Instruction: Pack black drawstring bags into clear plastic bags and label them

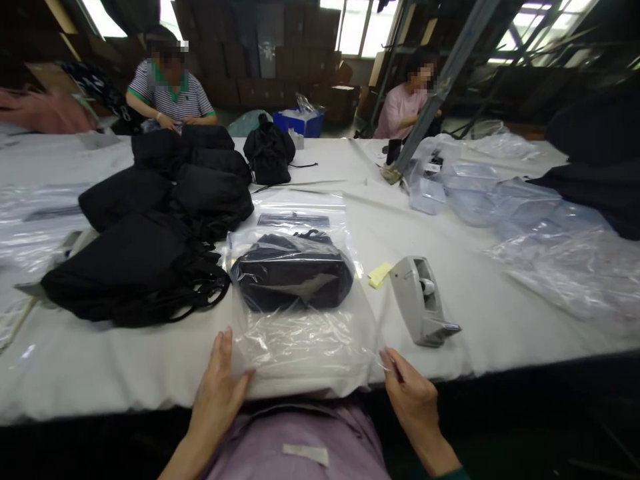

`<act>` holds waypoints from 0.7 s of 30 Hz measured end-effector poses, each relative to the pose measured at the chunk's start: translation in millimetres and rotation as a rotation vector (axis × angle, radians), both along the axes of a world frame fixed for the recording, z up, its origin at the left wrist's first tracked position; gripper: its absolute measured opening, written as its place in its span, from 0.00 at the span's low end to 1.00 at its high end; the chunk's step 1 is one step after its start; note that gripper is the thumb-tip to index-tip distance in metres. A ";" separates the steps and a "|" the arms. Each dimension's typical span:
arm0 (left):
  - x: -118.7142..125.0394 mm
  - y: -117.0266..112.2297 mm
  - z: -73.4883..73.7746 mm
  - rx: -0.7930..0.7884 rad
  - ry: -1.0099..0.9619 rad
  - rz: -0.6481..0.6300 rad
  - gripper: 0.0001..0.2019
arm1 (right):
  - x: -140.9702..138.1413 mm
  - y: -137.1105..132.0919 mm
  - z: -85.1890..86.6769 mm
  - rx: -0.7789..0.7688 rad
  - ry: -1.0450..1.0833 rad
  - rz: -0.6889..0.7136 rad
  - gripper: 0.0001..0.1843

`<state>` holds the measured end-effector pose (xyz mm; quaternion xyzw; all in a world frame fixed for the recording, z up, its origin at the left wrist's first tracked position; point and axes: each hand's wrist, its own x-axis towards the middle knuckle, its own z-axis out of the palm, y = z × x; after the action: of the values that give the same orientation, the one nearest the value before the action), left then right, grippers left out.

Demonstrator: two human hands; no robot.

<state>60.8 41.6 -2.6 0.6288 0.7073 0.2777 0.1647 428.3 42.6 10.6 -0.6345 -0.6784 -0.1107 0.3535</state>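
In front of me on the table lies a clear plastic bag (310,340) with a folded black fabric bag (295,277) inside it. My left hand (220,380) is at the plastic bag's near left corner, fingers extended and thumb apart. At the near right corner, my right hand (407,390) pinches the edge of the plastic bag between thumb and fingers. Beyond it lie flat clear bags (335,208) with a dark printed strip. A grey tape dispenser (417,300) stands to the right, beside a yellow slip of paper (380,275).
Several black drawstring bags (135,267) are heaped on the left, another (270,150) farther back. Clear plastic packaging (480,193) covers the right side. A slanting metal post (445,87) meets the table. Two people (170,93) sit across, near a blue bin (300,123).
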 end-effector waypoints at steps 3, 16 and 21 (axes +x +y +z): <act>-21.1 -5.3 -2.4 -0.027 -0.140 0.225 0.25 | 9.7 -4.7 2.1 -0.030 0.028 -0.040 0.22; -58.4 -36.9 -17.5 0.012 -0.727 0.490 0.16 | 24.6 -24.7 -5.4 -0.428 0.528 -0.249 0.29; -54.6 -40.3 -20.8 0.086 -1.095 0.429 0.22 | 24.5 -27.9 0.9 -0.339 0.393 -0.244 0.26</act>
<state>6.3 1.3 -23.4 0.2430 0.6187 0.6175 0.4205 452.8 14.7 11.4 -0.7708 -0.5244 0.0876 0.3510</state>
